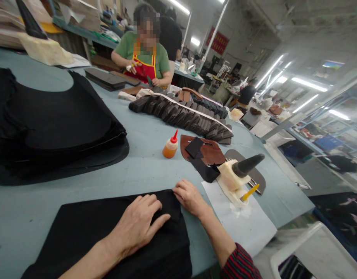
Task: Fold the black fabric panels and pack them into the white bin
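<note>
A stack of black fabric pieces (88,221) lies before me on the blue-grey table. My left hand (139,223) rests palm down on it, fingers lightly bent and the thumb held apart. At the far right corner of the stack, my right hand (190,197) has its fingers closed on the fabric edge; the thumb is mostly hidden. Right of it, a white sheet (258,221) carries a cream block (229,176) with a black cone and a small glue pot (240,199) with a yellow stick.
A red-tipped bottle (170,148) of orange liquid stands beyond my hands, near brown leather (210,150) and black scraps (206,168). Large black pieces (64,120) are stacked at left. Farther back lie bundled dark strips (181,116). Across the table, a co-worker (146,58) handles pieces.
</note>
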### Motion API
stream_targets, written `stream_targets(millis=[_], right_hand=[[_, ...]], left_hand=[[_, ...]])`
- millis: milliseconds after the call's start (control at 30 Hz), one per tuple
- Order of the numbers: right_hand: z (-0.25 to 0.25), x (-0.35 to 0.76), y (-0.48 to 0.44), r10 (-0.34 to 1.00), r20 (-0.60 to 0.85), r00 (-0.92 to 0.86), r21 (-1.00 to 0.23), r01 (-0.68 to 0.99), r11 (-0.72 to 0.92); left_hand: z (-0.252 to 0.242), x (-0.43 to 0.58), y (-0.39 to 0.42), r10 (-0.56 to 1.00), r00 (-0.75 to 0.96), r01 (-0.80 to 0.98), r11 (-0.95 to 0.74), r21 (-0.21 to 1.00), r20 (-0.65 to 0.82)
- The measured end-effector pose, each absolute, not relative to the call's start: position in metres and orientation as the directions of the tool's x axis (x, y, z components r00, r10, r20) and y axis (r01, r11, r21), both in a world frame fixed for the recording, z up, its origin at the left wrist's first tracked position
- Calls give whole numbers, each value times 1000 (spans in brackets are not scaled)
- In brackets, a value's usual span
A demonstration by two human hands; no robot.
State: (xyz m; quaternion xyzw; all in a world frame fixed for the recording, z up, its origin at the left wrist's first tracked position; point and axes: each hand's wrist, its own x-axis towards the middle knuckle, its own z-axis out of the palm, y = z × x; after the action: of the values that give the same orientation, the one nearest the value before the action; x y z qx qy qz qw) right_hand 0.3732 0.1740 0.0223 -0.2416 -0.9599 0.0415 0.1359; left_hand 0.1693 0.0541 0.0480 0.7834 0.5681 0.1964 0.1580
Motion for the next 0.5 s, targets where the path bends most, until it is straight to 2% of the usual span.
stream_targets(millis=[133,233,333,500], right_hand=[[17,368,174,445,206,-871,18,458,889],[11,365,177,447,239,-862,41,469,882],[9,363,182,522,313,-793,-69,530,845],[21,360,176,665,370,-648,-371,553,746]], left_hand=[[44,180,56,965,191,922,-239,306,178],[36,184,53,963,150,965,-192,180,224],[32,186,50,961,142,975,-177,137,236],[32,185,49,957,158,976,-188,108,244]])
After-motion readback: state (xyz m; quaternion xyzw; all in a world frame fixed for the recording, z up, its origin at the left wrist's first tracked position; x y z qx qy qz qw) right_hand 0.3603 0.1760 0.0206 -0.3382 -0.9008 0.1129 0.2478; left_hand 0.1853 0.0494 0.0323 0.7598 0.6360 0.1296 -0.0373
